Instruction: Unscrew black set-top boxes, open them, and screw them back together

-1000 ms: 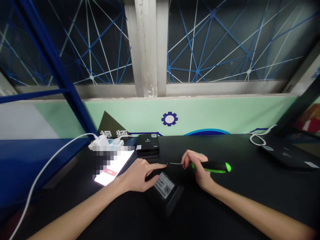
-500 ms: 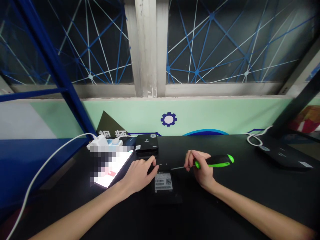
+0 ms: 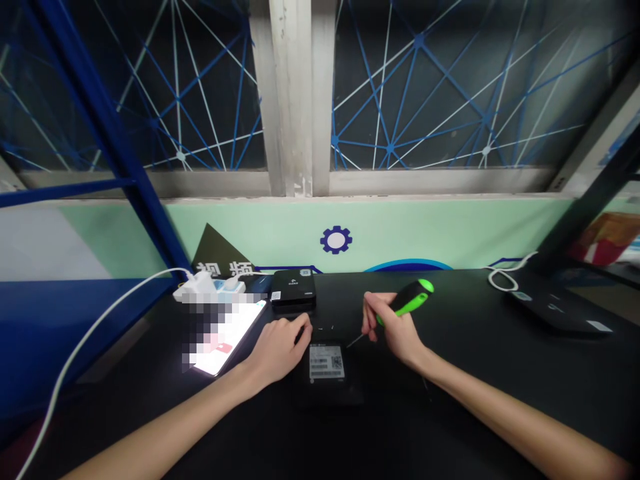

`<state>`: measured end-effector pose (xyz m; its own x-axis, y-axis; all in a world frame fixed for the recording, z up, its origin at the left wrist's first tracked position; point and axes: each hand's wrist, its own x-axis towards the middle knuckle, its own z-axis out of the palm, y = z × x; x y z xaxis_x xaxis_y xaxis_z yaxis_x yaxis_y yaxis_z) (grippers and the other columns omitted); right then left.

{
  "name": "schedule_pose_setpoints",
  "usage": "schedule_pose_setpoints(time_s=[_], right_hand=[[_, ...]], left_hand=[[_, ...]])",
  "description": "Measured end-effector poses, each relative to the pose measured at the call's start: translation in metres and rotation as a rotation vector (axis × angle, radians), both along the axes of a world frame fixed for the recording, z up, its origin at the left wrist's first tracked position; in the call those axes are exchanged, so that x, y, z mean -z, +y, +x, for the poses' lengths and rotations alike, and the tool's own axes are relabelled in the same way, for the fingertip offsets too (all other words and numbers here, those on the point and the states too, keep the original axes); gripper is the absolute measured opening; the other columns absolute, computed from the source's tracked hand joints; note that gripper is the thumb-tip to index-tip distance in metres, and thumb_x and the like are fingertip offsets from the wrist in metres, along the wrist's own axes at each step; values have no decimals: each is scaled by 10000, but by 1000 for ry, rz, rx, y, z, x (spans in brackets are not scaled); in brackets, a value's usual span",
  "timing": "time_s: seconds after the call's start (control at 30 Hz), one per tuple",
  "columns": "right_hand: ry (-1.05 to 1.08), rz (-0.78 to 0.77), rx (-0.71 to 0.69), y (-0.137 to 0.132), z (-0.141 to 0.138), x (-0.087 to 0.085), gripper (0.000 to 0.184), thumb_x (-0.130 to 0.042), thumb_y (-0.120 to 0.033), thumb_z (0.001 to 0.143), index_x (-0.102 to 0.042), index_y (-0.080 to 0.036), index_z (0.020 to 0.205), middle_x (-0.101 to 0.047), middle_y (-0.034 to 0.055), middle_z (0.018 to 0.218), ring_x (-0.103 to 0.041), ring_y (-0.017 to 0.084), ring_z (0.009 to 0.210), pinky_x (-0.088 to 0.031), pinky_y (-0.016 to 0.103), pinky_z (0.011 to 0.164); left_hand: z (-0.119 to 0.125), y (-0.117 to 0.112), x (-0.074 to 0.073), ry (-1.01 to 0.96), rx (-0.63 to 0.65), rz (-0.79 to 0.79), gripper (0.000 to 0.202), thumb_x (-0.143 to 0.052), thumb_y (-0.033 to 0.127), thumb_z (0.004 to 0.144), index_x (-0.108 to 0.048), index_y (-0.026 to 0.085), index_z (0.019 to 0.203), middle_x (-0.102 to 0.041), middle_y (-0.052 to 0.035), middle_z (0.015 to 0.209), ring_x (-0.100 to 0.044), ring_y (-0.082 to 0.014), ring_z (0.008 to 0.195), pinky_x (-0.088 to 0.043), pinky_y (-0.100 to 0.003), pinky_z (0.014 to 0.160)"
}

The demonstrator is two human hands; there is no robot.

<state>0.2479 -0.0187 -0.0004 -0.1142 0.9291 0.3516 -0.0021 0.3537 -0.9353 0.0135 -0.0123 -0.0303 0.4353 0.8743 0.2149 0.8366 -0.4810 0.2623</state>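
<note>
A flat black box [image 3: 327, 393] with a white printed label [image 3: 327, 362] lies on the table in front of me. At its far left corner, my left hand [image 3: 281, 341] is closed with bent fingers, thumb and forefinger gripping the edge; the other fingertips are hidden. My right hand [image 3: 393, 327] is wrapped round a screwdriver [image 3: 413, 297] with a black and green handle. The tool tilts down to the left, and its thin shaft reaches the box's far right corner. Whether the tip touches the box I cannot tell.
A lit phone [image 3: 233, 340] lies left of my left hand. Behind it stand a white charger and power strip [image 3: 203, 287] with a white cable [image 3: 85, 333]. Another black box [image 3: 293, 288] sits at the back. A flat black device [image 3: 555, 310] with a cable lies far right.
My right hand has moved slightly left and tipped the screwdriver steeper, its handle rising and its tip dropping towards the box. My left hand has shifted only slightly.
</note>
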Motion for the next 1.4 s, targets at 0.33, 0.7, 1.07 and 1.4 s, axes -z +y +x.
schedule_pose_setpoints(time_s=[0.33, 0.7, 1.07, 1.4], right_hand=[[-507, 139, 16, 10, -43, -23, 506, -489, -335, 950, -385, -209, 471, -404, -48, 391, -386, 88, 376, -307, 237, 441], [-806, 275, -112, -8, 9, -20, 263, -715, -393, 791, -627, -188, 930, -546, -40, 631, -436, 98, 477, -304, 221, 458], [-1710, 81, 476, -11, 49, 1, 432, -607, -269, 858, -573, -64, 1237, -694, 162, 758, -706, 341, 701, -386, 314, 517], [-1282, 572, 68, 25, 19, 15, 110, -530, -217, 971, -638, -199, 960, -674, 86, 868, -628, 245, 877, -492, 313, 659]], left_hand=[[-1, 1, -1, 79, -7, 26, 278, -315, 317, 1041, -544, 230, 909, -666, -5, 711, -683, -227, 678, -323, -285, 553], [-2, 0, 1, 62, 4, 42, 259, -314, 300, 1039, -547, 230, 951, -664, -9, 709, -674, -226, 665, -309, -284, 547], [-1, -1, -3, 55, 4, 8, 256, -322, 275, 1031, -544, 219, 915, -648, -3, 679, -661, -211, 630, -317, -266, 544], [-2, 0, 0, 59, 9, 29, 240, -339, 269, 1029, -549, 222, 921, -665, -8, 701, -681, -221, 668, -324, -274, 558]])
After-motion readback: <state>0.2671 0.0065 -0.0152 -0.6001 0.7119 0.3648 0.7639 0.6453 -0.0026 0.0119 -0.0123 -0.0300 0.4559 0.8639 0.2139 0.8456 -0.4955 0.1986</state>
